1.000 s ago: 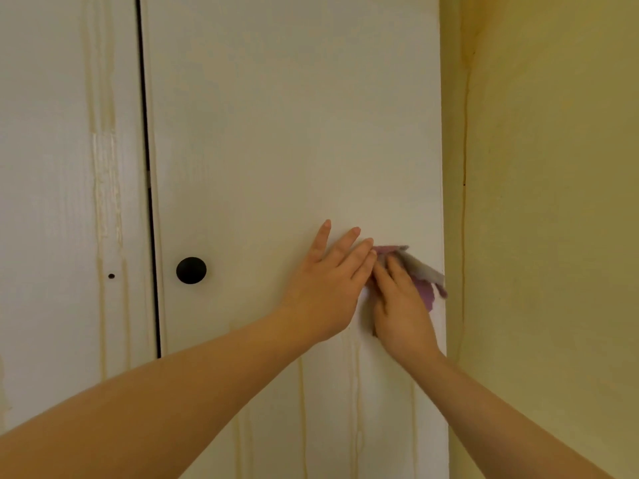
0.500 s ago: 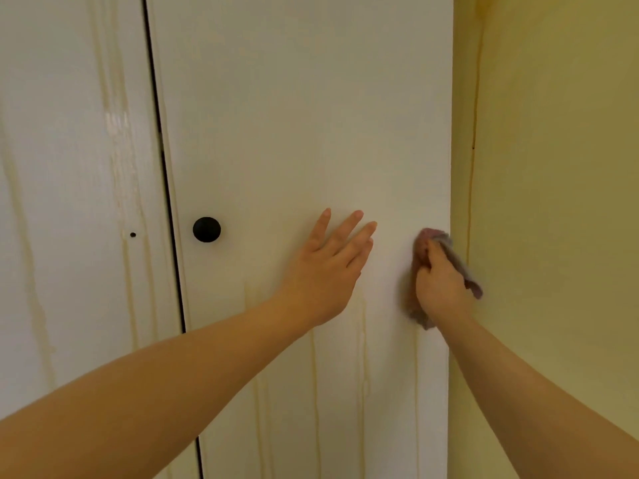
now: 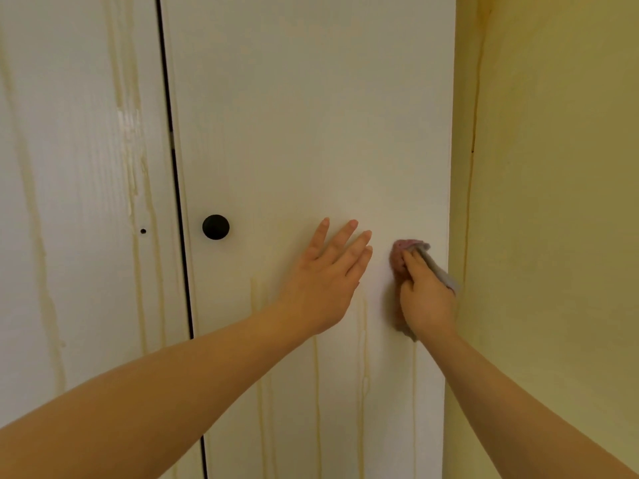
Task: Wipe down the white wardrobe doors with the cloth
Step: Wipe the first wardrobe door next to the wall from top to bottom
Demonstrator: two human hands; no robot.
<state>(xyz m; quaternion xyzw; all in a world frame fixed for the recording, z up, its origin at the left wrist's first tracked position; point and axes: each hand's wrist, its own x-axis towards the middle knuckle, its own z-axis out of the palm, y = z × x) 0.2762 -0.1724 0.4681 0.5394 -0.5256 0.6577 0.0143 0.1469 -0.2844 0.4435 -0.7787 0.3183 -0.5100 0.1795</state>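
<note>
Pressing cloth (image 3: 401,254) at door edge (image 3: 450,167), wall (image 3: 553,202) adjacent

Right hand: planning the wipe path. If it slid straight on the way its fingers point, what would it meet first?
Probably nothing: the right hand, gripping the pink cloth, points up the right wardrobe door, only bare panel ahead. It likely passes just right of the left hand.

the white wardrobe door (image 3: 311,115) bears a black knob (image 3: 215,227) and yellowish drip streaks (image 3: 316,392); my left hand (image 3: 321,288) lies flat on it, my right hand (image 3: 427,302) presses the cloth (image 3: 400,258) against it.
</note>
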